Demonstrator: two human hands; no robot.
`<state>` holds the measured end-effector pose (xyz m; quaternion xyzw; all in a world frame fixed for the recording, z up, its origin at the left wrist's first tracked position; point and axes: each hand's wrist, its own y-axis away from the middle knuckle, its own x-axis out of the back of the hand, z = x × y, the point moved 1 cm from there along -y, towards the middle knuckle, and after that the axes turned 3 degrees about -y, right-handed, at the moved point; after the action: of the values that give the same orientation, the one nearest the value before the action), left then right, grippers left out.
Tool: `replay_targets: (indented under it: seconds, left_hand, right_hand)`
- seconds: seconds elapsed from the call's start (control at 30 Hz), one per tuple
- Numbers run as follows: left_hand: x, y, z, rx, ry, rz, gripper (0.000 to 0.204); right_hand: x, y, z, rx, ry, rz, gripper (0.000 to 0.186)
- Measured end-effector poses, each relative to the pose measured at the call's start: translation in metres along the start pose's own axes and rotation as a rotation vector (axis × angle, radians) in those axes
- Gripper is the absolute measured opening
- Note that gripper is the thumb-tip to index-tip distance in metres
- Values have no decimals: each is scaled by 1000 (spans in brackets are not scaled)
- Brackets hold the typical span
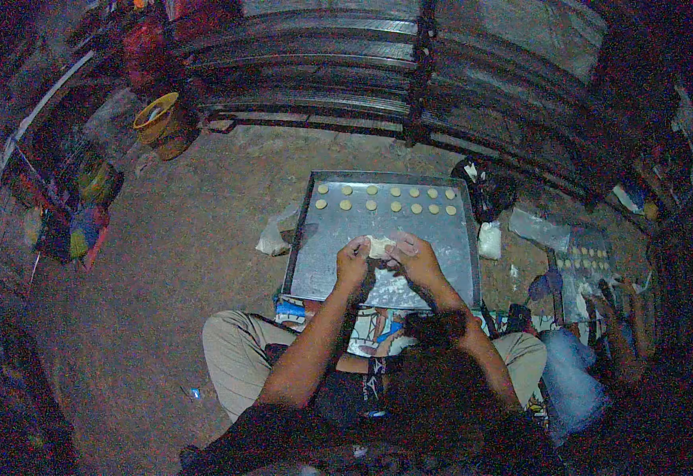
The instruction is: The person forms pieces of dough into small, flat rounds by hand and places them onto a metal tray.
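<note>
Between my two hands, above the middle of a metal baking tray, I hold a pale piece of dough. My left hand pinches its left end. On the other end, the fingers of my right hand are closed. Two rows of small round dough discs lie along the tray's far side. White flour is scattered on the tray below my hands, close to its near edge.
A white plastic bag lies left of the tray; a black bag and a white packet lie right. Farther right, another person's hands work near a second tray of discs. A yellow bucket stands far left.
</note>
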<state>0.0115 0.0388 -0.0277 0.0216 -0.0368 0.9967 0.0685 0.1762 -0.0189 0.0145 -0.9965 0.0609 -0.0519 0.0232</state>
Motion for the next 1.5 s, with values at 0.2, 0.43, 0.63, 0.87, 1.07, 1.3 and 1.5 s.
replay_targets:
  seconds: [0.2,0.43,0.63,0.87,1.07,1.3,1.5]
  left_hand:
    - [-9,24,42,74,474,-221,34]
    - [-19,38,54,-47,200,-330,60]
    - [-16,28,40,45,104,-267,41]
    - [-21,37,42,208,507,-166,31]
    - [-31,43,17,-247,-304,-473,56]
    - [-46,58,13,-63,-170,-730,78]
    - [-38,69,51,339,196,-547,78]
  right_hand:
    - [-2,17,-22,-350,-596,-23,17]
    - [-4,14,-5,-196,-172,110,17]
    - [-7,13,-32,-213,-170,54,41]
    - [-14,6,-9,-336,-154,-9,36]
    - [-8,7,43,-434,-223,266,41]
    - [-5,19,28,-436,-399,452,53]
    - [-5,6,3,-328,109,536,55]
